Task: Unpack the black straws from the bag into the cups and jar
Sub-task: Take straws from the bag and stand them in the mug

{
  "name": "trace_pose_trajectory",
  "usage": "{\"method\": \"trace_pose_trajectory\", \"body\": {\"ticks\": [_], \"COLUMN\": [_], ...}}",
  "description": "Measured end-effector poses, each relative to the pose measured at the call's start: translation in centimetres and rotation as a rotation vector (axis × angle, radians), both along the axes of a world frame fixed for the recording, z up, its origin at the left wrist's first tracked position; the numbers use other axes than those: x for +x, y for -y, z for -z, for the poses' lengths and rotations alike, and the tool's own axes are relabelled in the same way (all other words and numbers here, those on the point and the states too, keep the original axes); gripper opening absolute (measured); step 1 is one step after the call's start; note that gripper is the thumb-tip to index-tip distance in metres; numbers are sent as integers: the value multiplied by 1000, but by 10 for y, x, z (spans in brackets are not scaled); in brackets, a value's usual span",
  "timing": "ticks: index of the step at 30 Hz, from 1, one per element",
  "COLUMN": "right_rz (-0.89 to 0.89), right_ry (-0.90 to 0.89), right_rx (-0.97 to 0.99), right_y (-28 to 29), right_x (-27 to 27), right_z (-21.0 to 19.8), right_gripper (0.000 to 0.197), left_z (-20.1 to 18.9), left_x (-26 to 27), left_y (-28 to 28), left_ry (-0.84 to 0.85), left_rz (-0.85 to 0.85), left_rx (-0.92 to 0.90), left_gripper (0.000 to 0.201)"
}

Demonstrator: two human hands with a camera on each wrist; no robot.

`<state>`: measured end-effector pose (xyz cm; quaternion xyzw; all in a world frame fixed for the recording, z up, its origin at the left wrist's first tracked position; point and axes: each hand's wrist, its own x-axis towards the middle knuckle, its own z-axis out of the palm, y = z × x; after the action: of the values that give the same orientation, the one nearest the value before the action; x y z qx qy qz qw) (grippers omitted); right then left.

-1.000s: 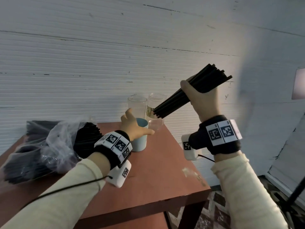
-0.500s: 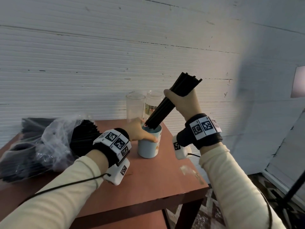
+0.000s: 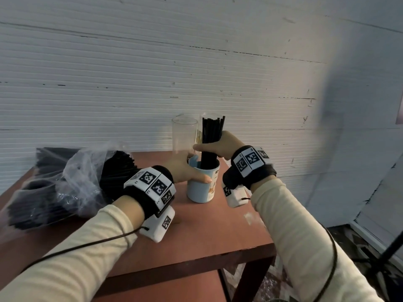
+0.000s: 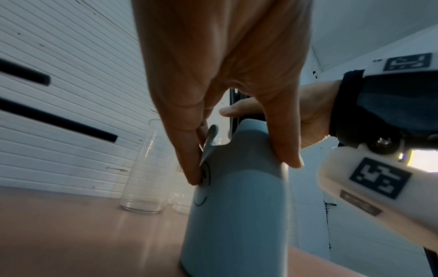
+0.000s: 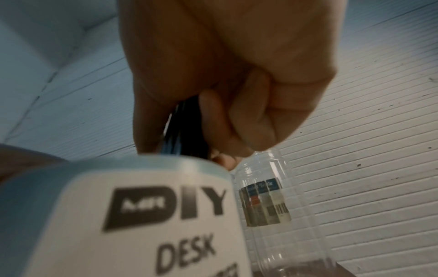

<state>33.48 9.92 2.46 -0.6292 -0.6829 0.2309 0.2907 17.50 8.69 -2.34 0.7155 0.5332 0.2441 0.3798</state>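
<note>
A bundle of black straws (image 3: 212, 136) stands upright with its lower end inside the light blue cup (image 3: 201, 188). My right hand (image 3: 214, 147) grips the bundle just above the cup's rim; in the right wrist view the fingers (image 5: 237, 120) curl round the straws (image 5: 175, 135). My left hand (image 3: 185, 168) holds the blue cup (image 4: 237, 206) by its upper wall, thumb in front and fingers (image 4: 189, 150) behind. A clear plastic bag (image 3: 72, 179) full of black straws lies at the table's left. An empty clear glass (image 3: 184, 134) and a clear jar (image 5: 272, 202) stand behind the cup.
The brown table (image 3: 207, 236) stands against a white ribbed wall (image 3: 130, 83); its right edge and near edge drop to the floor. A black stand leg (image 3: 390, 251) shows at the lower right. Cables run from both wrist units.
My right hand swung the straw bundle from tilted in the air to upright and lowered its end into the blue cup. My left hand kept hold of the cup.
</note>
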Motion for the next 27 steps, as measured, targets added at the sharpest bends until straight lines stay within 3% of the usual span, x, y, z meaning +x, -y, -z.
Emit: {"method": "trace_pose_trajectory", "body": {"ticks": [6, 10, 16, 19, 21, 24, 27], "right_rz": [11, 61, 113, 210, 254, 199, 38], "right_ry": [-35, -3, -125, -38, -61, -175, -242], "right_rx": [43, 52, 109, 233, 407, 667, 637], "right_y": [1, 3, 6, 16, 26, 43, 56], "right_x": [-1, -3, 3, 4, -3, -18, -48], "right_z": [-3, -4, 1, 0, -2, -5, 0], "right_gripper": [50, 42, 54, 64, 54, 21, 6], "left_z": [1, -1, -6, -10, -14, -19, -29], "left_x": [-3, -2, 0, -2, -8, -22, -49], "left_y": [0, 2, 8, 15, 23, 34, 54], "left_ry": [10, 13, 10, -9, -54, -80, 21], "left_rz": [-17, -12, -8, 39, -3, -112, -245], "left_rx": [15, 9, -11, -12, 23, 170, 408], "left_gripper": [77, 80, 87, 93, 87, 72, 44]}}
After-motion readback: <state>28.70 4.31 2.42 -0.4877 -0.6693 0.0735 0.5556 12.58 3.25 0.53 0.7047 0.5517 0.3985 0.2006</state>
